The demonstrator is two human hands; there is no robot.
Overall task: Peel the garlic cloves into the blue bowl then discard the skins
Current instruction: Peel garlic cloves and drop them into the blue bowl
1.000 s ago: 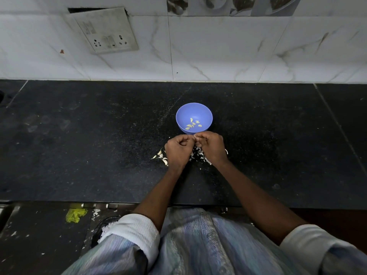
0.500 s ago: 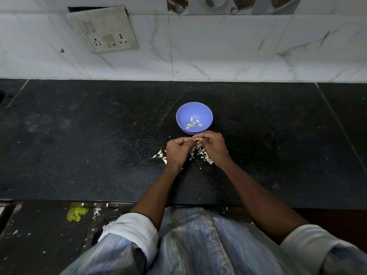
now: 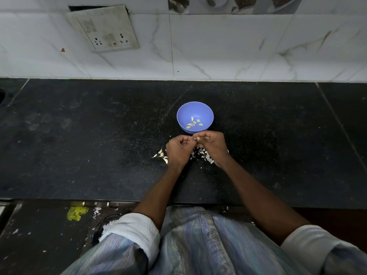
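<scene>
The blue bowl (image 3: 186, 112) stands on the black counter and holds several peeled garlic cloves (image 3: 193, 123). Just in front of its near rim my left hand (image 3: 178, 150) and my right hand (image 3: 213, 144) meet, fingertips pinched together on one small garlic clove (image 3: 196, 138); most of the clove is hidden by my fingers. Under and between my hands lies a scatter of white garlic skins (image 3: 202, 155). A few unpeeled cloves (image 3: 161, 153) lie just left of my left hand.
The black stone counter (image 3: 79, 145) runs left and right, backed by a white tiled wall with a switch and socket plate (image 3: 107, 28). Below the counter's front edge, a yellow scrap (image 3: 76, 213) and white flakes lie on a dark lower surface.
Both hands have crept a little toward the bowl, still pinched on the clove. The bowl and the skins stay where they were.
</scene>
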